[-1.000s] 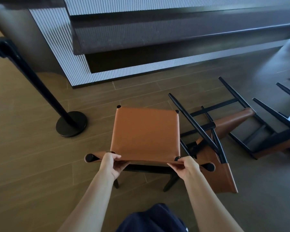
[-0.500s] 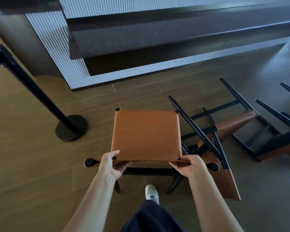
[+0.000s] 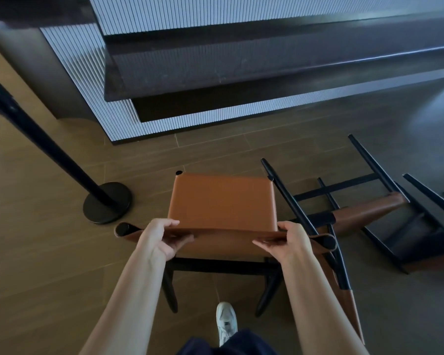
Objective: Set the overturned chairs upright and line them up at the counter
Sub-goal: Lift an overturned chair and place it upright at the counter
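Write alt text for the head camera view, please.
Two bare hands, left hand and right hand, grip the backrest of an upright tan leather chair facing a dark ribbed counter; another tan chair lies overturned at right.

One view only, worn on the person's head, wide-angle, straight lines bowed toward the frame edges. It looks forward and steeply down.

Nearest the lens: both forearms enter from 6 o'clock, left hand (image 3: 164, 238) and right hand (image 3: 290, 242) close below centre. A white shoe (image 3: 226, 321) sits almost straight beneath, at 6 o'clock.

The upright chair (image 3: 222, 201) fills the centre, seen from above and behind. The counter (image 3: 267, 70) runs across the top, 11 to 2 o'clock, facing the camera. A barrier post (image 3: 62, 162) leans in from 9 o'clock. The overturned chairs (image 3: 364, 213) lie at 3 o'clock, partly cut by the right edge.

No second view to share ground with.
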Action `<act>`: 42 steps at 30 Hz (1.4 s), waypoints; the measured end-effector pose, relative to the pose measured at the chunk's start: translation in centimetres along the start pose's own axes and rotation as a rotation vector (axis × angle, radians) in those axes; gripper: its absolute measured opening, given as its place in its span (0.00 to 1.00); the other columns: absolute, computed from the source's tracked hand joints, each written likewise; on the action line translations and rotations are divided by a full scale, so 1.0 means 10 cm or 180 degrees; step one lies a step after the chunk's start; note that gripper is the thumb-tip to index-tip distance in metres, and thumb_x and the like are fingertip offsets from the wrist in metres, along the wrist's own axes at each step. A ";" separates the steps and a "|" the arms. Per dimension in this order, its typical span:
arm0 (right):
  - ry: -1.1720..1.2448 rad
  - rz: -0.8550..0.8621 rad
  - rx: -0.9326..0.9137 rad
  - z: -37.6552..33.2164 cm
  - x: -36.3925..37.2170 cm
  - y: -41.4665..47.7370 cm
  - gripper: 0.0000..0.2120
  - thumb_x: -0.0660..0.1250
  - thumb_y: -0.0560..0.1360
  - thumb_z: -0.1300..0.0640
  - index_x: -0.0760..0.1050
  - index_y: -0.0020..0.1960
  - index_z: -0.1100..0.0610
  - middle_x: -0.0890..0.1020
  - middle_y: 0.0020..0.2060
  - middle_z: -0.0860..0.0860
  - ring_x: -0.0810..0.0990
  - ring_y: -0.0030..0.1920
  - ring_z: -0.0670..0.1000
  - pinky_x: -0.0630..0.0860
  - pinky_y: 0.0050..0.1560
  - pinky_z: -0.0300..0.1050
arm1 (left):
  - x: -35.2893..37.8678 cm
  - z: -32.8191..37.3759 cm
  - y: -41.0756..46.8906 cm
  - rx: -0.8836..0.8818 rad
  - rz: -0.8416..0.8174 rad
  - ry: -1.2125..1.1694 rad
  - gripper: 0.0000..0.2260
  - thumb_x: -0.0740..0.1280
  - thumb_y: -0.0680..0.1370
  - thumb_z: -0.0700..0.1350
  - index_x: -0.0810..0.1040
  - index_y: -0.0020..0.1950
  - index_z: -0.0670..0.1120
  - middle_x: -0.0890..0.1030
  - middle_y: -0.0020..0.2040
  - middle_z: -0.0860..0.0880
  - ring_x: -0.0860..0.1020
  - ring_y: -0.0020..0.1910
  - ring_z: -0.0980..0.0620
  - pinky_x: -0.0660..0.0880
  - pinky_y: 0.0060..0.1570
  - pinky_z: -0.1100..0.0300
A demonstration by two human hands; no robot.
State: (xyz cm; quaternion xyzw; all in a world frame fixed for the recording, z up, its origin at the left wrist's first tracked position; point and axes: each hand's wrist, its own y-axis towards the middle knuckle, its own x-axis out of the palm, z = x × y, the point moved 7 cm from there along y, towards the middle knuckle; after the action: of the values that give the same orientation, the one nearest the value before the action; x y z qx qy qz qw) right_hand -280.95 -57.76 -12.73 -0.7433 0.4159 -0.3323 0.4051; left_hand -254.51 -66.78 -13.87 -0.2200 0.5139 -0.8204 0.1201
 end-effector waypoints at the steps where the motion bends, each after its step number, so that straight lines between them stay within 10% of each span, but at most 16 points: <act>1: 0.0004 -0.0019 -0.0023 -0.05 0.05 0.01 0.21 0.59 0.78 0.68 0.64 0.71 0.63 0.72 0.59 0.66 0.74 0.60 0.70 0.69 0.60 0.75 | 0.05 0.05 0.00 0.0018 -0.0024 0.0025 0.10 0.64 0.75 0.32 0.70 0.56 0.33 0.75 0.51 0.30 0.76 0.45 0.25 0.78 0.53 0.41; 10: -0.0126 -0.0300 -0.0239 -0.54 0.53 0.09 0.14 0.55 0.75 0.74 0.67 0.59 0.66 0.75 0.45 0.66 0.77 0.40 0.66 0.76 0.55 0.70 | 0.51 0.55 0.05 0.0264 -0.0337 0.0245 0.08 0.58 0.76 0.30 0.69 0.54 0.29 0.71 0.57 0.24 0.73 0.52 0.22 0.77 0.53 0.40; 19: 0.0093 -0.0347 -0.0188 -0.88 0.89 0.14 0.23 0.57 0.76 0.74 0.63 0.70 0.68 0.65 0.68 0.71 0.67 0.67 0.73 0.74 0.56 0.70 | 0.87 0.89 0.07 0.0327 -0.0529 0.0372 0.06 0.59 0.76 0.31 0.70 0.52 0.30 0.73 0.52 0.24 0.76 0.48 0.22 0.81 0.48 0.43; 27: -0.0103 -0.0302 -0.0098 -1.22 1.30 0.24 0.22 0.56 0.77 0.71 0.61 0.71 0.70 0.62 0.70 0.73 0.62 0.71 0.74 0.74 0.53 0.69 | 1.29 1.27 0.22 0.0199 -0.0827 0.0452 0.15 0.60 0.77 0.32 0.66 0.62 0.32 0.65 0.60 0.18 0.74 0.54 0.22 0.80 0.45 0.43; 42: -0.0257 -0.0229 -0.0219 -1.83 1.94 0.49 0.23 0.55 0.79 0.68 0.54 0.71 0.75 0.54 0.71 0.77 0.61 0.71 0.75 0.72 0.63 0.67 | 1.98 1.83 0.39 0.0208 -0.0878 0.0500 0.05 0.59 0.78 0.33 0.69 0.52 0.33 0.64 0.56 0.19 0.68 0.63 0.22 0.78 0.55 0.47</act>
State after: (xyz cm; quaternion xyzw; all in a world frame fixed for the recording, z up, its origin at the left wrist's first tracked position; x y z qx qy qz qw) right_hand -289.49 -82.49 -5.68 -0.7841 0.3834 -0.3020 0.3834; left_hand -263.08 -91.34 -5.79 -0.2197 0.4596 -0.8601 -0.0271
